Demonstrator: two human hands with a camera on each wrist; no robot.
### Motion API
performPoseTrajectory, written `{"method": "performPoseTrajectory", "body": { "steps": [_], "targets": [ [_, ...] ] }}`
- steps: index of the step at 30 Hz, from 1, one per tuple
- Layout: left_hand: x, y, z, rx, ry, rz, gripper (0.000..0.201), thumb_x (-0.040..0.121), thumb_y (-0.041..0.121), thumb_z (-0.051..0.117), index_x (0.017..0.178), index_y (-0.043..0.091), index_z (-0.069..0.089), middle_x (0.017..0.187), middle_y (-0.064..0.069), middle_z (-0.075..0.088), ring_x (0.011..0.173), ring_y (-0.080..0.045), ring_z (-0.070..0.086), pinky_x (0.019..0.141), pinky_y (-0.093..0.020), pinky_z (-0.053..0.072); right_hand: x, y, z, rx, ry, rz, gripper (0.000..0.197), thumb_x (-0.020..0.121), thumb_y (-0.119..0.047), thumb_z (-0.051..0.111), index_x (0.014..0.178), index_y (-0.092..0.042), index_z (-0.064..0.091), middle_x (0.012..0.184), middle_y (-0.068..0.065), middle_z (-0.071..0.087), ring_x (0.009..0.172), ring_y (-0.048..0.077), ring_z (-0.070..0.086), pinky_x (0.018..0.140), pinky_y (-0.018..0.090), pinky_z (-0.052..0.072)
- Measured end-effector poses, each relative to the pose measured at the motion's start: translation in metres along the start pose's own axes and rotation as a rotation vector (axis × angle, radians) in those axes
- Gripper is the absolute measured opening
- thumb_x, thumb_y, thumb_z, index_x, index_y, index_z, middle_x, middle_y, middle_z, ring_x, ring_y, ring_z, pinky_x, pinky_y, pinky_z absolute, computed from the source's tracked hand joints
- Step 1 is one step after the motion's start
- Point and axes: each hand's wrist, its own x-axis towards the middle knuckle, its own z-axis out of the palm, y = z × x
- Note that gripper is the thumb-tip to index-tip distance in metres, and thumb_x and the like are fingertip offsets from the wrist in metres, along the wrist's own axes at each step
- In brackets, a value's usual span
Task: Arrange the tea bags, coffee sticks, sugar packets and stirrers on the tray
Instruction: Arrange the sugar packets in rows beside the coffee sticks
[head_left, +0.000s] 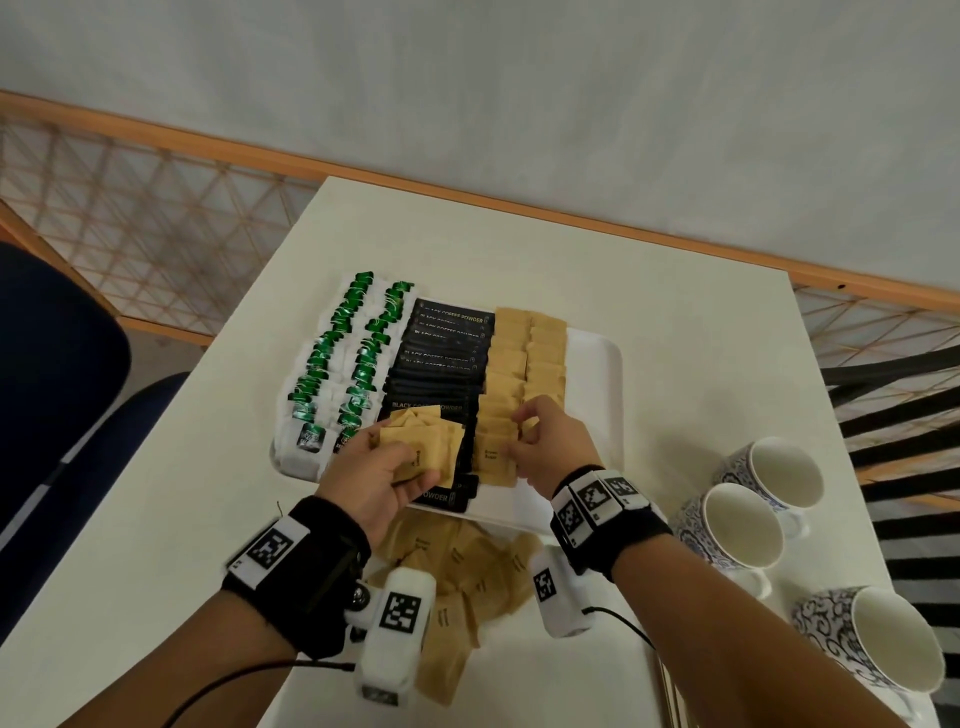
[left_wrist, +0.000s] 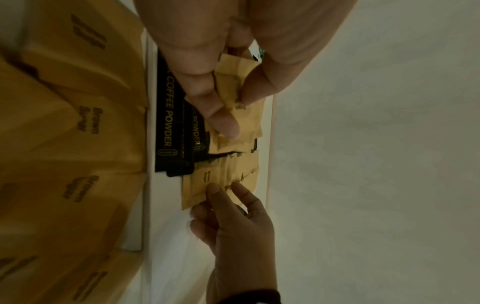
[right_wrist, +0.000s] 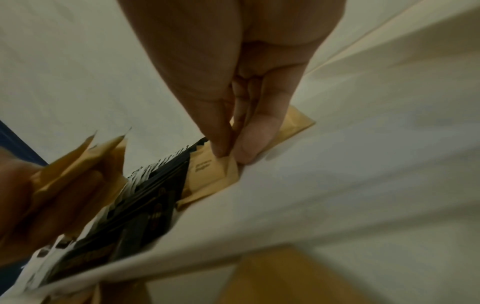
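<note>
a fan of packets marked "brown sugar" (head_left: 423, 449) was gripped in the left hand (head_left: 366, 475) above the tray (head_left: 597, 364). one sugar packet (head_left: 493, 460) in the tray's row was pinched by the right hand (head_left: 553, 441), beside sticks printed "black coffee powder" (head_left: 441, 358).

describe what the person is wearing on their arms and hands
Both hands, the left hand and the right hand, are bare, with no gloves or sleeves. Each wrist carries a black wristband bearing white tiles printed with black square markers. A white camera pod, also marker-tagged, hangs under each wrist, with a thin black cable trailing off.
</note>
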Motion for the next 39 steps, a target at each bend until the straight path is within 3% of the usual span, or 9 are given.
{"method": "performPoseTrajectory", "body": {
  "steps": [7, 11, 15, 19, 23, 28, 32, 39],
  "targets": [
    [0.001, -0.002, 0.006, 0.017, -0.02, 0.001, 0.046, 0.091, -0.013, 0.046, 0.134, 0.001, 0.043, 0.111, -0.019, 0.056, 0.085, -0.03, 0.061, 0.051, -0.026, 0.056, -0.001, -0.002, -0.002, -0.046, 0.007, -0.039, 0.019, 0.086, -0.023, 0.063, 0.099, -0.026, 0.049, 0.071, 0.003, 0.065, 0.071, 0.02, 0.065, 0.065, 0.033, 0.055],
    [-0.002, -0.004, 0.013, 0.049, -0.041, 0.003, 0.044, 0.088, -0.014, 0.05, 0.129, 0.003, 0.048, 0.102, -0.017, 0.06, 0.081, -0.028, 0.062, 0.051, -0.025, 0.057, -0.008, -0.005, -0.007, 0.133, 0.047, -0.087, 0.007, 0.09, -0.035, 0.059, 0.089, -0.029, 0.056, 0.074, 0.004, 0.068, 0.066, 0.02, 0.065, 0.066, 0.037, 0.057],
    [-0.006, -0.011, 0.022, 0.077, -0.061, 0.011, 0.048, 0.082, -0.009, 0.063, 0.126, 0.002, 0.049, 0.103, -0.019, 0.062, 0.071, -0.022, 0.064, 0.05, -0.023, 0.055, -0.021, -0.015, -0.011, 0.283, -0.108, -0.129, 0.016, 0.083, -0.045, 0.066, 0.091, -0.032, 0.064, 0.078, -0.006, 0.067, 0.068, 0.012, 0.065, 0.068, 0.031, 0.057],
    [-0.011, -0.016, 0.033, 0.095, -0.078, 0.013, 0.038, 0.082, 0.001, 0.068, 0.117, 0.006, 0.054, 0.099, -0.016, 0.065, 0.064, -0.017, 0.064, 0.049, -0.022, 0.054, -0.028, -0.014, -0.017, 0.341, -0.183, -0.084, 0.019, 0.078, -0.028, 0.077, 0.094, -0.027, 0.067, 0.062, -0.008, 0.06, 0.055, 0.006, 0.058, 0.057, 0.02, 0.053],
    [-0.016, -0.018, 0.037, 0.099, -0.13, -0.004, 0.04, 0.08, -0.014, 0.062, 0.113, 0.009, 0.054, 0.1, -0.016, 0.064, 0.072, -0.023, 0.067, 0.053, -0.024, 0.057, -0.033, -0.008, -0.029, 0.578, -0.153, 0.015, 0.008, 0.081, -0.009, 0.073, 0.087, -0.013, 0.07, 0.066, 0.002, 0.062, 0.05, 0.011, 0.057, 0.054, 0.022, 0.055],
    [-0.017, -0.02, 0.038, 0.16, -0.1, 0.042, 0.043, 0.079, -0.013, 0.065, 0.114, 0.009, 0.054, 0.099, -0.015, 0.065, 0.068, -0.021, 0.065, 0.051, -0.023, 0.055, -0.039, -0.002, -0.03, 0.497, -0.196, 0.025, 0.018, 0.08, -0.018, 0.075, 0.096, -0.022, 0.068, 0.069, -0.004, 0.065, 0.054, 0.006, 0.059, 0.055, 0.018, 0.052],
    [-0.015, -0.019, 0.04, 0.186, -0.085, 0.081, 0.038, 0.081, -0.01, 0.066, 0.113, 0.007, 0.055, 0.099, -0.015, 0.065, 0.07, -0.023, 0.063, 0.054, -0.024, 0.056, -0.041, 0.003, -0.03, 0.37, -0.184, 0.042, 0.009, 0.081, -0.024, 0.075, 0.084, -0.018, 0.069, 0.064, -0.009, 0.064, 0.053, 0.003, 0.057, 0.051, 0.015, 0.047],
    [-0.01, -0.012, 0.029, 0.134, -0.015, 0.078, 0.038, 0.086, -0.01, 0.06, 0.121, 0.001, 0.051, 0.104, -0.019, 0.061, 0.073, -0.025, 0.063, 0.057, -0.024, 0.058, -0.039, 0.026, -0.033, 0.449, -0.072, 0.181, 0.011, 0.082, -0.018, 0.073, 0.085, -0.011, 0.066, 0.072, 0.006, 0.067, 0.058, 0.014, 0.062, 0.057, 0.024, 0.055]
  ]
}}
